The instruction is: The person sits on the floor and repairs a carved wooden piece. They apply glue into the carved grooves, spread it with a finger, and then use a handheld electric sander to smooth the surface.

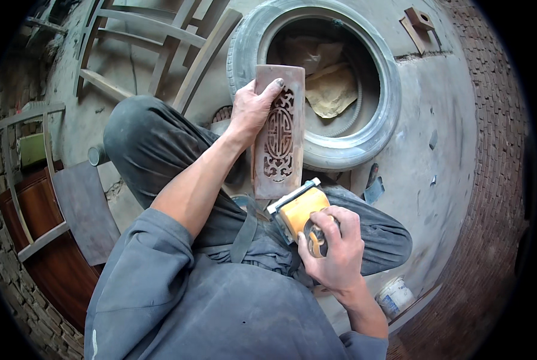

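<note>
My left hand (252, 108) grips a carved wooden panel (279, 191) by its upper left edge, thumb lying on the face. The panel stands nearly upright in the picture, with a pierced pattern of scrolls and an oval down its middle. In my right hand (339, 247) is a yellow electric sander (301, 209), fingers wrapped round its dark rounded body. The sander's flat pad is turned up toward the panel's lower end, close to it; whether they touch I cannot tell. Behind the panel lies a dusty tyre (388, 114) with crumpled brown sandpaper (334, 90) inside.
Wooden chair frames (178, 36) stand at the far left. A grey board (87, 210) leans at my left over a reddish-brown wooden panel (52, 264). A white tub (394, 297) sits by my right forearm. Blue scraps (374, 191) lie on the floor near my right knee.
</note>
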Demonstrator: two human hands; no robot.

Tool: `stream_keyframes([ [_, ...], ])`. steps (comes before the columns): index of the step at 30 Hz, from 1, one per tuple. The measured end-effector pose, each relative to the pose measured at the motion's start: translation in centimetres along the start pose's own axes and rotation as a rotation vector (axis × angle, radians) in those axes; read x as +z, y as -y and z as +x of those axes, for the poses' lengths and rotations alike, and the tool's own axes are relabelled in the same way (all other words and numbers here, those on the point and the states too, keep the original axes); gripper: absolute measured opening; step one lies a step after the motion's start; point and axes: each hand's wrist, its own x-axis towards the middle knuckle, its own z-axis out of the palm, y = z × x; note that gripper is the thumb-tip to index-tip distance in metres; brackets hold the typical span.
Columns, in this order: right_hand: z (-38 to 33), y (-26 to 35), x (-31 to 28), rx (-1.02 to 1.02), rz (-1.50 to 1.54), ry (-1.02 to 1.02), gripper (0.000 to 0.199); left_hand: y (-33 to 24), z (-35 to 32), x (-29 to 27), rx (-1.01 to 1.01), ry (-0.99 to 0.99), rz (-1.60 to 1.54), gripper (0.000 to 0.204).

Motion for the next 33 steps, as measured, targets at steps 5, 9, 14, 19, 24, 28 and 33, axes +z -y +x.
stream_keyframes([
  [5,-0.4,-0.3,0.5,0.126,-0.022,-0.090,0.063,-1.2,-4.5,0.7,-0.144,-0.035,0.005,0.038],
  [9,-0.7,-0.3,1.4,0.177,0.036,-0.100,0.065,-0.7,-4.9,0.6,-0.203,-0.089,-0.147,0.034],
  [14,0.1,0.0,1.7,0.134,-0.003,-0.112,0.061,0.0,-4.2,0.4,-0.152,-0.076,-0.110,0.034],
  [19,2.5,-0.5,2.0,0.071,-0.062,-0.162,0.056,-0.3,-4.3,0.3,-0.163,-0.077,-0.119,0.035],
  [24,1.8,-0.2,1.4,0.093,-0.086,-0.111,0.055,0.1,-4.2,0.6,-0.153,-0.100,-0.112,0.034],
  [28,3.1,-0.7,2.0,0.073,-0.102,-0.172,0.056,-0.2,-4.4,0.8,-0.157,-0.097,-0.129,0.034],
  [33,1.8,-0.3,1.3,0.111,-0.095,-0.092,0.059,-0.4,-4.3,1.1,-0.165,-0.109,-0.135,0.033],
])
